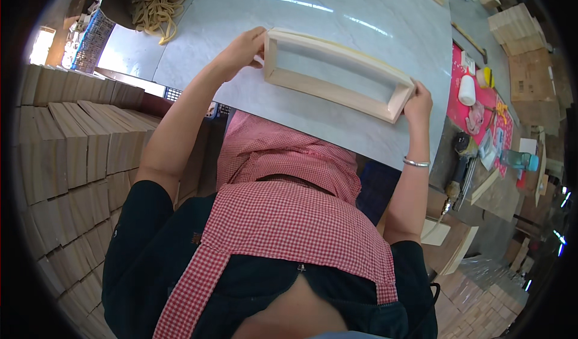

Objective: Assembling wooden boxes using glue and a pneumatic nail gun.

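A long, open rectangular frame of pale wood (328, 92) is held over a grey marbled tabletop, slanting down to the right. A thin yellowish band runs along its far side. At the frame's left end, my left hand (245, 51) grips the short side, with the thumb and fingers around the corner. My right hand (418, 103) closes on the opposite short side, its fingers partly hidden behind the wood. Through the frame's opening the tabletop (241, 104) shows.
Yellowish rubber bands (161, 2) spill from a container at the far left. Stacked wooden pieces (75, 143) rise beside my left arm. On the right are a white bottle (466, 90), a hammer (472, 43), a turquoise-capped bottle (519, 160) and cardboard boxes (533, 77).
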`<action>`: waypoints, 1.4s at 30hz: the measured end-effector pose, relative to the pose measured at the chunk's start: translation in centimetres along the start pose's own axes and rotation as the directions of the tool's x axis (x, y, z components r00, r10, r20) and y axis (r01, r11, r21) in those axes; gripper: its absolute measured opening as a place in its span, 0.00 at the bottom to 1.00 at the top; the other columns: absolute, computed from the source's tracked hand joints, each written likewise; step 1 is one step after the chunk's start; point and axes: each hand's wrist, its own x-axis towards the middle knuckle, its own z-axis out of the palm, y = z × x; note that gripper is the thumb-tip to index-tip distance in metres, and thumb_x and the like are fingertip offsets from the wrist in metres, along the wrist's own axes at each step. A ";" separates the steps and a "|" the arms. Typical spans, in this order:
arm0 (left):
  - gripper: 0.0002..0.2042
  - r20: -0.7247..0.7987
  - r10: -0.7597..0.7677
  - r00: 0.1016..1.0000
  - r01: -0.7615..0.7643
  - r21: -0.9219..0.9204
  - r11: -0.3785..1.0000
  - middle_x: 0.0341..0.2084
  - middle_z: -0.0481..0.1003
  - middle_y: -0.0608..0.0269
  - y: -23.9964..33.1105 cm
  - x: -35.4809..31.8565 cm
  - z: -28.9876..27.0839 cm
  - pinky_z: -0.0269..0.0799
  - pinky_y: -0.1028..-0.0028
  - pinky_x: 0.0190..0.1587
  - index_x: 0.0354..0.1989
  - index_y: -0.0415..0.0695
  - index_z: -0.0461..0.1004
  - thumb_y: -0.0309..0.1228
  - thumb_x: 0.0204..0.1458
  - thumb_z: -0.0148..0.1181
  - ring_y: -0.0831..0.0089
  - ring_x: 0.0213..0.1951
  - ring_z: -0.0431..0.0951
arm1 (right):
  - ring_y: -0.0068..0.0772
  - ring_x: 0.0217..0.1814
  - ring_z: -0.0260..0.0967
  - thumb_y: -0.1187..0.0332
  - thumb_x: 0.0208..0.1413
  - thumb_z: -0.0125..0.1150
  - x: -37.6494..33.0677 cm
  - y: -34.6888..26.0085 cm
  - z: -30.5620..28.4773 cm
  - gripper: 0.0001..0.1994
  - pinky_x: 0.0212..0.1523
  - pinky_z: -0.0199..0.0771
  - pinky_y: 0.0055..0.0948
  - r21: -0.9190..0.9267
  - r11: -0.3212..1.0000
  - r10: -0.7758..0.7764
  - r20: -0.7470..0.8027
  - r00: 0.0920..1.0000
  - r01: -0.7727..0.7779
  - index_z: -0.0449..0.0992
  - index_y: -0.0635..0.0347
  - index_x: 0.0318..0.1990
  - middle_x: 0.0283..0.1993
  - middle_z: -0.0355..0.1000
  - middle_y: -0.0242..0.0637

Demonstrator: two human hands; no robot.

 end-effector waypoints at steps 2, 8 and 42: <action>0.24 -0.070 0.008 0.998 0.023 0.432 0.901 0.46 0.74 0.51 -0.9 0.5 0.3 0.72 0.71 0.51 0.65 0.40 0.65 0.27 0.59 0.57 0.63 0.47 0.75 | 0.31 0.30 0.67 0.64 0.63 0.58 0.3 0.6 0.5 0.14 0.36 0.70 0.33 -0.162 0.971 0.187 0.059 0.981 -0.175 0.81 0.66 0.46 0.36 0.80 0.38; 0.34 -0.033 0.187 0.982 -0.188 -0.031 0.982 0.51 0.74 0.49 -2.8 -1.3 -0.8 0.73 0.70 0.52 0.70 0.39 0.60 0.32 0.55 0.65 0.60 0.49 0.75 | 0.32 0.34 0.70 0.68 0.59 0.63 -0.6 2.4 -1.3 0.18 0.42 0.73 0.31 -0.009 0.987 -0.158 0.155 0.975 0.161 0.76 0.65 0.56 0.51 0.78 0.39; 0.54 0.197 0.219 0.956 -0.280 0.378 0.883 0.53 0.78 0.55 -2.0 1.0 -1.3 0.71 0.63 0.60 0.75 0.48 0.57 0.29 0.32 0.79 0.58 0.51 0.77 | 0.36 0.40 0.75 0.75 0.28 0.84 1.0 0.2 -1.1 0.59 0.43 0.78 0.31 0.033 0.962 -0.248 0.515 0.821 0.270 0.52 0.60 0.72 0.58 0.72 0.49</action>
